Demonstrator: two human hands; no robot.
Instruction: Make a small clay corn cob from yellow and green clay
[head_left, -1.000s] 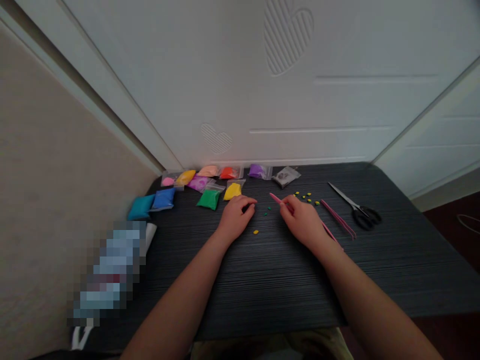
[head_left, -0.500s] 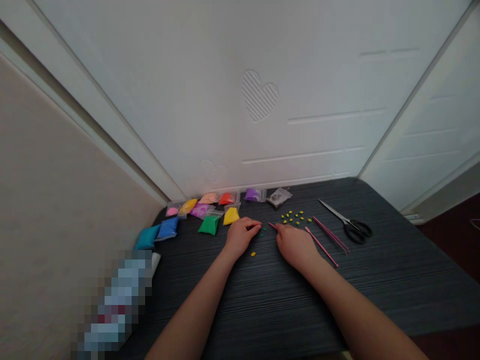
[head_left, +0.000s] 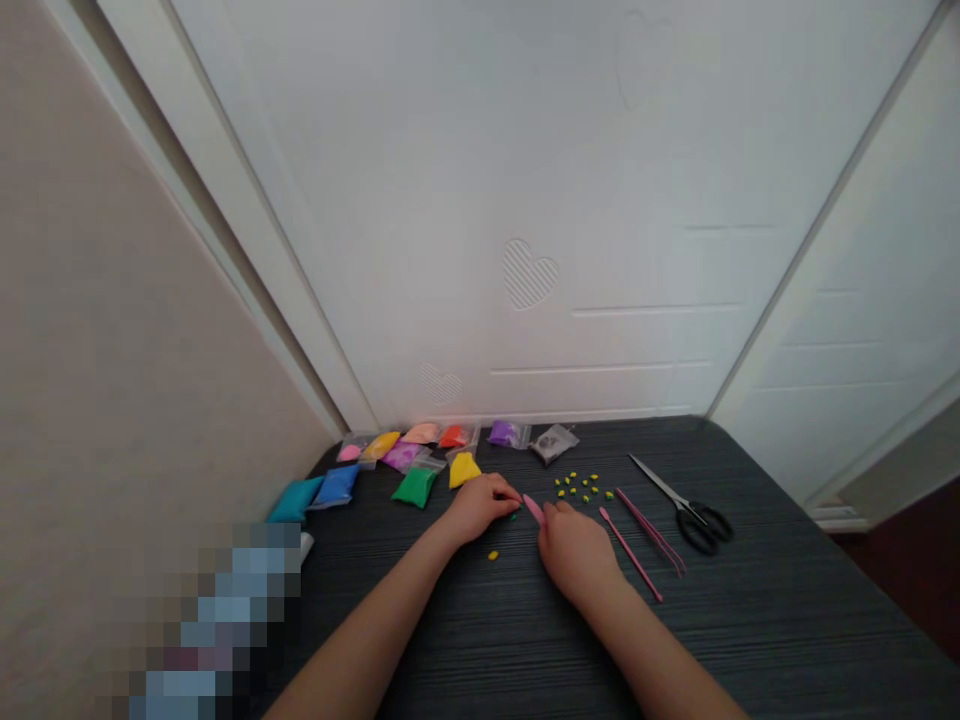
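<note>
My right hand [head_left: 576, 548] is closed around a pink clay tool [head_left: 534, 509] whose flat, blade-like end points up and left. Close to that tip, my left hand [head_left: 480, 505] rests on the table with thumb and fingers drawn together; whatever is between them is too small to make out. Tiny green clay bits [head_left: 514, 516] lie just below the left fingertips. A small yellow clay piece [head_left: 493, 555] sits alone nearer to me. Beyond my right hand are several small yellow-and-green clay pieces [head_left: 585, 498].
Right of my hand lie a pink stick tool [head_left: 631, 555], pink tweezers [head_left: 651, 532] and black-handled scissors [head_left: 690, 510]. Bags of coloured clay, including green [head_left: 415, 486], yellow [head_left: 464, 470] and blue [head_left: 336, 487], line the back left of the dark table [head_left: 465, 640]. White panels [head_left: 420, 250] stand behind.
The view has tilted upward, so the table sits lower. My right hand has moved closer to my left, and the tool's flat face now shows. The stick tool has come out from behind my arm.
</note>
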